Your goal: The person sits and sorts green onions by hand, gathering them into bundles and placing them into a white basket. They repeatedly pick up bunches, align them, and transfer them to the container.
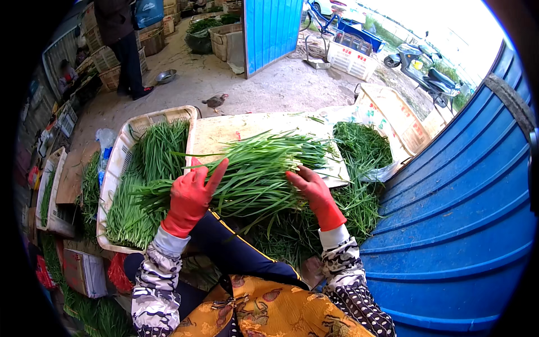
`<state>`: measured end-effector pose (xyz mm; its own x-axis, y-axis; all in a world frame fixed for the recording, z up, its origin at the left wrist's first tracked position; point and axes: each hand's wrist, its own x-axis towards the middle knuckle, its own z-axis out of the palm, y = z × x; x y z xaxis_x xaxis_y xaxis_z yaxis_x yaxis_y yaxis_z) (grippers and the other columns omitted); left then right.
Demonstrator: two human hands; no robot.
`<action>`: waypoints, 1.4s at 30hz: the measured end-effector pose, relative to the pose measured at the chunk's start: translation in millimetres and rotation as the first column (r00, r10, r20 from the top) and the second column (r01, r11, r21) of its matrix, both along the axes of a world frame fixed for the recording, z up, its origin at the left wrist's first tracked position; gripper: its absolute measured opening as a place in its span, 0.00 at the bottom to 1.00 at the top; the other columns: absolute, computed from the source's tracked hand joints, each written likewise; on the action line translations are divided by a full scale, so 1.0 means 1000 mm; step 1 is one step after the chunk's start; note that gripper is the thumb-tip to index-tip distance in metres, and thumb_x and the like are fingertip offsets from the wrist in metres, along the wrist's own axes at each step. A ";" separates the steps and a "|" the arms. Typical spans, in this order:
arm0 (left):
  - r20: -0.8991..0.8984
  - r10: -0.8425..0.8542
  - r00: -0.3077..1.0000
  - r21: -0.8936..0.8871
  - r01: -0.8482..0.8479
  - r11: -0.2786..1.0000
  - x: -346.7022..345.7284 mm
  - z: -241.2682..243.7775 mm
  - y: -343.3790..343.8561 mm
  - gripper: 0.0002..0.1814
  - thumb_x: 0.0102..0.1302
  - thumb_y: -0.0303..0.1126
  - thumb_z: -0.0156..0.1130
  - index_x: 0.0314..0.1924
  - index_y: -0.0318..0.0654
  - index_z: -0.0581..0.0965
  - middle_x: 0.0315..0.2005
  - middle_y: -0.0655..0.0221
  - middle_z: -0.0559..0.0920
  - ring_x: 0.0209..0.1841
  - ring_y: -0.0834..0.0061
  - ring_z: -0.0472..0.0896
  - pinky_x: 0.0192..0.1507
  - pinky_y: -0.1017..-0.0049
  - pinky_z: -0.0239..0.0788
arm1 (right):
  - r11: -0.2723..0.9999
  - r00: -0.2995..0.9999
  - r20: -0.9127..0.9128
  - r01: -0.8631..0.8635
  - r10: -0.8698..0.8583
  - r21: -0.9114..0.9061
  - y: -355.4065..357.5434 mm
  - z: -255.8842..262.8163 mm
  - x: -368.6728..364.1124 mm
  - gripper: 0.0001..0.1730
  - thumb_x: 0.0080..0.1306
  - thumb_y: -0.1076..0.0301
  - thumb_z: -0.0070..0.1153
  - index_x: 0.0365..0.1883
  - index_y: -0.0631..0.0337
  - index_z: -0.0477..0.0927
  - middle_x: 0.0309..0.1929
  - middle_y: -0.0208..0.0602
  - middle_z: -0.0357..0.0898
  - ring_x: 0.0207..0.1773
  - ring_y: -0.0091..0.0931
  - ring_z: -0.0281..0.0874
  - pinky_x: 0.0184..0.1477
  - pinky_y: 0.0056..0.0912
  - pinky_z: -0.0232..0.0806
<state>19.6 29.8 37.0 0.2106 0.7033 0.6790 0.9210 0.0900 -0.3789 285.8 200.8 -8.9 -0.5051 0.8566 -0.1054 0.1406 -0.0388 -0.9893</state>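
Both my hands wear red rubber gloves. A large loose bunch of green Chinese chives [252, 172] lies in front of me, partly over a pale board [214, 130]. My left hand [193, 196] is at its leafy left end, index finger and thumb raised and spread; whether the lower fingers grip leaves is hidden. My right hand [311, 191] touches the pale stem ends at the right with its fingertips, the fingers bent. Left of the board, a white plastic crate [101, 206] holds chives laid in bundles.
Loose greens [362, 147] spill from a plastic bag at the right, beside a blue corrugated metal panel [446, 236]. A small bird [215, 101] stands on the floor beyond the board. Farther back are a standing person [126, 50], a metal bowl [166, 76] and stacked crates [105, 59].
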 end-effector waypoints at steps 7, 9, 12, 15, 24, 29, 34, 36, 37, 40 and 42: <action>-0.132 -0.040 0.991 -0.012 0.038 0.999 0.001 0.001 0.001 0.44 0.59 0.17 0.58 0.74 0.61 0.62 0.33 0.72 0.72 0.26 0.78 0.70 0.24 0.77 0.65 | 0.978 0.962 0.174 -0.209 0.210 -0.029 0.018 0.008 -0.008 0.36 0.64 0.49 0.64 0.61 0.68 0.73 0.54 0.39 0.80 0.55 0.24 0.75 0.57 0.27 0.65; -0.136 -0.034 0.990 0.001 0.035 0.999 0.000 0.002 0.000 0.44 0.60 0.17 0.58 0.74 0.61 0.61 0.34 0.72 0.72 0.26 0.78 0.70 0.24 0.77 0.65 | 0.982 0.979 -0.081 -0.188 0.190 0.029 0.017 0.000 -0.013 0.35 0.64 0.49 0.64 0.59 0.67 0.75 0.53 0.38 0.81 0.53 0.23 0.75 0.56 0.27 0.66; -0.116 -0.069 0.991 0.022 0.072 0.997 -0.001 0.007 0.001 0.44 0.59 0.16 0.58 0.74 0.61 0.62 0.34 0.72 0.72 0.26 0.78 0.69 0.23 0.77 0.65 | 0.998 0.995 0.083 -0.057 0.055 0.013 0.011 0.005 -0.016 0.27 0.63 0.56 0.66 0.54 0.66 0.80 0.47 0.34 0.84 0.46 0.23 0.79 0.52 0.27 0.69; -0.148 -0.072 0.986 -0.018 0.070 0.997 0.001 0.010 0.001 0.45 0.57 0.17 0.58 0.74 0.61 0.62 0.33 0.72 0.71 0.26 0.78 0.69 0.24 0.77 0.65 | 0.997 0.995 0.093 -0.026 0.020 0.070 0.019 -0.013 -0.018 0.23 0.62 0.61 0.67 0.52 0.63 0.82 0.46 0.34 0.85 0.46 0.23 0.80 0.52 0.27 0.69; -0.075 -0.112 0.991 -0.046 0.109 0.993 0.013 0.004 0.007 0.43 0.57 0.22 0.58 0.73 0.63 0.63 0.33 0.72 0.70 0.26 0.77 0.69 0.25 0.76 0.69 | 0.850 0.987 -0.117 0.153 -0.109 0.504 0.013 -0.026 -0.015 0.15 0.63 0.74 0.62 0.49 0.61 0.81 0.42 0.36 0.85 0.44 0.26 0.82 0.48 0.29 0.72; -0.034 -0.091 0.995 -0.037 0.090 0.995 0.008 0.001 0.003 0.42 0.56 0.25 0.58 0.72 0.64 0.66 0.34 0.72 0.72 0.28 0.75 0.73 0.26 0.74 0.69 | 0.661 0.884 0.156 0.202 -0.441 0.722 0.028 -0.034 0.009 0.09 0.65 0.71 0.58 0.44 0.57 0.81 0.36 0.40 0.85 0.40 0.36 0.85 0.41 0.36 0.74; 0.092 -0.117 0.989 -0.032 0.120 0.992 0.003 0.009 -0.003 0.40 0.55 0.26 0.57 0.70 0.63 0.69 0.36 0.73 0.74 0.29 0.73 0.74 0.28 0.72 0.68 | 0.568 0.724 0.213 0.288 -0.656 0.771 0.092 -0.077 0.128 0.10 0.73 0.64 0.53 0.37 0.61 0.79 0.29 0.39 0.83 0.31 0.30 0.82 0.31 0.39 0.69; 0.086 -0.135 0.987 -0.026 0.137 0.990 0.003 0.010 -0.002 0.40 0.54 0.26 0.57 0.70 0.63 0.69 0.36 0.73 0.74 0.29 0.73 0.74 0.29 0.72 0.68 | 0.759 0.428 0.683 0.010 -0.592 0.651 0.108 -0.086 0.194 0.14 0.70 0.59 0.55 0.39 0.63 0.79 0.30 0.43 0.84 0.34 0.45 0.80 0.37 0.48 0.70; 0.080 -0.130 0.988 -0.023 0.132 0.991 0.001 0.009 -0.005 0.40 0.54 0.26 0.57 0.70 0.63 0.69 0.36 0.73 0.74 0.30 0.73 0.74 0.29 0.72 0.68 | 0.876 0.266 0.853 -0.054 -0.449 0.479 0.093 -0.072 0.196 0.17 0.70 0.57 0.56 0.44 0.64 0.78 0.36 0.45 0.83 0.38 0.43 0.80 0.41 0.46 0.70; 0.072 -0.119 0.990 -0.031 0.122 0.992 0.000 0.007 -0.008 0.39 0.54 0.27 0.57 0.69 0.63 0.69 0.35 0.73 0.73 0.29 0.74 0.74 0.29 0.72 0.68 | 0.912 0.684 0.667 -0.006 -0.296 0.410 0.052 -0.021 0.158 0.29 0.67 0.52 0.59 0.57 0.67 0.75 0.51 0.50 0.81 0.52 0.37 0.80 0.53 0.38 0.70; 0.041 -0.118 0.992 -0.024 0.119 0.993 0.003 0.008 -0.006 0.39 0.54 0.26 0.57 0.69 0.63 0.69 0.35 0.74 0.73 0.29 0.74 0.73 0.28 0.73 0.68 | 0.959 0.950 0.312 -0.069 -0.021 0.275 0.021 0.022 0.108 0.34 0.67 0.51 0.61 0.62 0.68 0.73 0.56 0.49 0.80 0.55 0.32 0.80 0.56 0.34 0.70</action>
<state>22.2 23.6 44.5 0.2675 0.6928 0.6697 0.9387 -0.0306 -0.3433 393.9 221.5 13.1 -0.5069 0.8618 -0.0177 0.4382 0.2400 -0.8663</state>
